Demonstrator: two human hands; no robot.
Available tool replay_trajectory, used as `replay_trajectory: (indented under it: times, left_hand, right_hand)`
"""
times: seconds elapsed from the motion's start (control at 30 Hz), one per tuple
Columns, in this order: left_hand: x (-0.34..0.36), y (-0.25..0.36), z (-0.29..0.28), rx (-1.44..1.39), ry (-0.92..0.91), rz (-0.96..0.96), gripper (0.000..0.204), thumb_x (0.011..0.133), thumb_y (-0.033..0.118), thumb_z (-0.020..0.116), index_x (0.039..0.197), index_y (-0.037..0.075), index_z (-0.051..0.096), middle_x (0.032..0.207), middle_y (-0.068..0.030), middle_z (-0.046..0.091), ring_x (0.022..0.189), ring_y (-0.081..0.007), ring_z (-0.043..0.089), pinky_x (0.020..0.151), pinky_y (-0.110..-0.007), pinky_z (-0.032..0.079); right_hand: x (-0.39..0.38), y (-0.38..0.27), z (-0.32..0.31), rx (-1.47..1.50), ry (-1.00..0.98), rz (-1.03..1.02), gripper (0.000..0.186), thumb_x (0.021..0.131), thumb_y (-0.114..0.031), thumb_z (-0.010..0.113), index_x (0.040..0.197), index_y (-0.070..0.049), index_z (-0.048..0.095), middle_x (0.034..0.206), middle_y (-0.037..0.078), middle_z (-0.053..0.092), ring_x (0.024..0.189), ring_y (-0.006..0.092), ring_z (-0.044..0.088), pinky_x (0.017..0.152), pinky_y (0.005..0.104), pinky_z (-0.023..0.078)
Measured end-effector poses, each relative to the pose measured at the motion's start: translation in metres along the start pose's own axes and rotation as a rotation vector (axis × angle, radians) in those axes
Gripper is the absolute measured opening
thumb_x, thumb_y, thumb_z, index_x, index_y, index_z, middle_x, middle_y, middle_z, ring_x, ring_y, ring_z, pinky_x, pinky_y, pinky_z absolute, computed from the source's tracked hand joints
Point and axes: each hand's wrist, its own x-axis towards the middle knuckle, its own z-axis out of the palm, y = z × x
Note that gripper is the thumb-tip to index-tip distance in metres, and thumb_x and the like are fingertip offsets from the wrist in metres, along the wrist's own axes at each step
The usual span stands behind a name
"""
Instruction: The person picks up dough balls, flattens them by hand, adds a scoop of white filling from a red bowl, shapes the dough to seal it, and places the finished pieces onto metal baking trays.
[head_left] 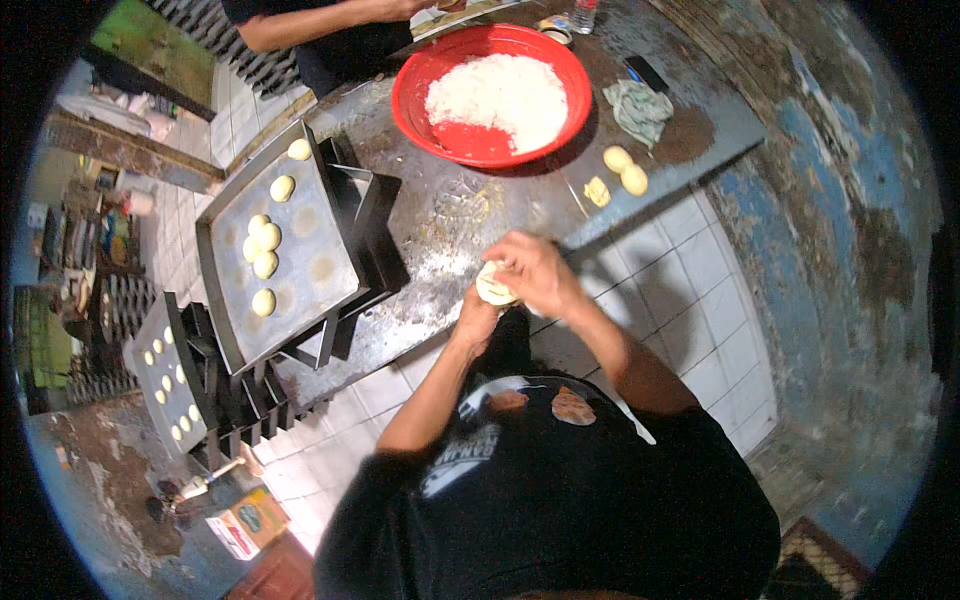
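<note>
A pale piece of dough is held between my hands, just off the table's near edge. My left hand cups it from below with curled fingers. From above, my right hand pinches its upper side, hiding part of it. Past my hands, on the worktable, stands a wide red basin partly filled with a white, crumbly mass. Round dough balls lie right of my hands, beside a small, rough yellowish lump.
A metal baking tray with several dough balls stands on the left; a second tray is lower. A crumpled cloth, phone and bottle lie at the far right. Another person's arm reaches in at the top.
</note>
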Motion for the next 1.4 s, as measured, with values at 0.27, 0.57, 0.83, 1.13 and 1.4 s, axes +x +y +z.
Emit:
replay_trajectory:
  times: [0.27,0.57,0.83,1.13,1.4]
  left_hand:
    - [0.087,0.119,-0.031,-0.004,0.191,0.378,0.077,0.075,-0.008,0.078,0.141,0.007,0.041,0.118,-0.0046,0.059,0.109,-0.0139,0.060,0.097,-0.028,0.049]
    - [0.154,0.151,-0.088,-0.069,0.375,0.217,0.054,0.076,-0.005,0.081,0.122,0.003,0.053,0.110,-0.0058,0.067,0.101,-0.0131,0.065,0.093,-0.028,0.052]
    - [0.179,0.157,-0.105,-0.002,0.369,0.303,0.042,0.078,-0.003,0.080,0.113,0.003,0.057,0.105,-0.0046,0.069,0.098,-0.0116,0.065,0.090,-0.027,0.051]
    - [0.167,0.159,-0.079,0.403,0.430,0.532,0.044,0.082,0.004,0.080,0.119,0.006,0.057,0.108,-0.0080,0.067,0.102,-0.0161,0.065,0.091,-0.030,0.051]
    - [0.193,0.127,-0.001,0.392,0.380,0.572,0.054,0.086,0.011,0.076,0.126,0.004,0.040,0.105,-0.0162,0.067,0.098,-0.0272,0.068,0.083,-0.039,0.054]
  right_hand:
    - [0.262,0.189,-0.047,-0.127,0.015,0.253,0.026,0.096,-0.011,0.057,0.115,0.003,0.068,0.096,0.018,0.074,0.081,0.0203,0.071,0.071,0.0345,0.058]
    - [0.320,0.272,-0.005,-0.535,-0.092,0.050,0.028,0.090,-0.009,0.054,0.111,-0.005,0.072,0.104,0.023,0.070,0.099,0.0386,0.068,0.089,0.0449,0.054]
    - [0.320,0.270,0.001,-0.892,-0.396,-0.133,0.024,0.087,-0.017,0.058,0.105,-0.005,0.069,0.098,0.022,0.068,0.097,0.0359,0.067,0.088,0.0441,0.053]
    - [0.319,0.255,-0.059,-0.106,-0.166,0.317,0.023,0.083,-0.014,0.072,0.103,-0.003,0.070,0.081,0.005,0.070,0.076,0.0138,0.065,0.067,0.0305,0.053]
    - [0.265,0.103,-0.082,0.214,-0.335,0.134,0.022,0.092,-0.009,0.067,0.110,0.003,0.065,0.091,0.007,0.071,0.079,0.0115,0.066,0.072,0.0267,0.053]
